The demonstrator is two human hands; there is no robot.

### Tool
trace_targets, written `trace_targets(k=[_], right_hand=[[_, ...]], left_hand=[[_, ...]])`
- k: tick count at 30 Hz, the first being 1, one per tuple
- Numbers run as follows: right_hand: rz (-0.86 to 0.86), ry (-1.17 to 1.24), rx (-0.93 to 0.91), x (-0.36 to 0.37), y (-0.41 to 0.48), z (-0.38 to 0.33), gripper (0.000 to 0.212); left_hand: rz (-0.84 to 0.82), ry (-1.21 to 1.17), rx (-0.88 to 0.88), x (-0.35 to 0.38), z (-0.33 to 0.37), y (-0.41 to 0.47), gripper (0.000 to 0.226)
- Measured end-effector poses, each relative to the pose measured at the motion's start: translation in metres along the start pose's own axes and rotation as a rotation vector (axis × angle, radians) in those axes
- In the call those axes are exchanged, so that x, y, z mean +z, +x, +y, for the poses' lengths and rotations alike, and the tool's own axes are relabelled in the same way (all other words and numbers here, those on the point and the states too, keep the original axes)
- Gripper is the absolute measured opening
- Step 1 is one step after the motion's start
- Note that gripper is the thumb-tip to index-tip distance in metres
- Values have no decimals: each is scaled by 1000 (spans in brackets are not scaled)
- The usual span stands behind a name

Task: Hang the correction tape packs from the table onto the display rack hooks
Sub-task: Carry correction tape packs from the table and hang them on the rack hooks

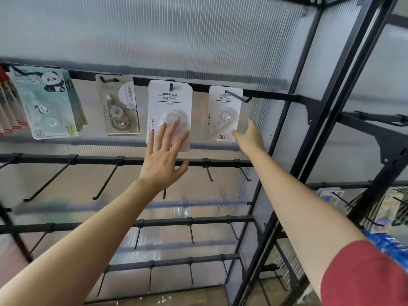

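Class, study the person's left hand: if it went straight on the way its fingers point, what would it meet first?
The middle white correction tape pack: the left hand points up at it, spread fingertips over its clear blister. Actual contact is unclear.

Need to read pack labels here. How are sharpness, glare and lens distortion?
Head view: print on the middle white pack under the left hand is legible, so is the 36 on the right pack by the right hand; clear blisters look washed out; rack posts at right slant with wide-lens distortion.
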State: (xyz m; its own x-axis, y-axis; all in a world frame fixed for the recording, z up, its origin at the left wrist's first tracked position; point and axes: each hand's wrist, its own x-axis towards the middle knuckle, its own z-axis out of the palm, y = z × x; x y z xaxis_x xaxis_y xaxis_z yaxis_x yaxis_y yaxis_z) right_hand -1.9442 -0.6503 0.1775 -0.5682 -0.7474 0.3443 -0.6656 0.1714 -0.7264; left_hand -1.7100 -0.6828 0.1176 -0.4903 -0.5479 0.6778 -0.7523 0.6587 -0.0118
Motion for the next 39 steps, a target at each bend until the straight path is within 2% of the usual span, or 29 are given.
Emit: trace_targets(k=[10, 17, 30, 39], right_hand=[[-96, -425, -92, 29, -127, 44, 65], [-323, -665, -94, 62, -226, 69, 66], [-597, -671, -196, 91, -350, 100, 64], [-833, -632, -286, 111, -439, 77, 63]], left_hand=[[-269, -67, -43, -10, 11, -95, 75], [-500, -71, -94, -9, 3, -184, 77], [-732, -26, -402, -46, 21, -325, 79], [-735, -12, -652, -104, 32, -439, 81]])
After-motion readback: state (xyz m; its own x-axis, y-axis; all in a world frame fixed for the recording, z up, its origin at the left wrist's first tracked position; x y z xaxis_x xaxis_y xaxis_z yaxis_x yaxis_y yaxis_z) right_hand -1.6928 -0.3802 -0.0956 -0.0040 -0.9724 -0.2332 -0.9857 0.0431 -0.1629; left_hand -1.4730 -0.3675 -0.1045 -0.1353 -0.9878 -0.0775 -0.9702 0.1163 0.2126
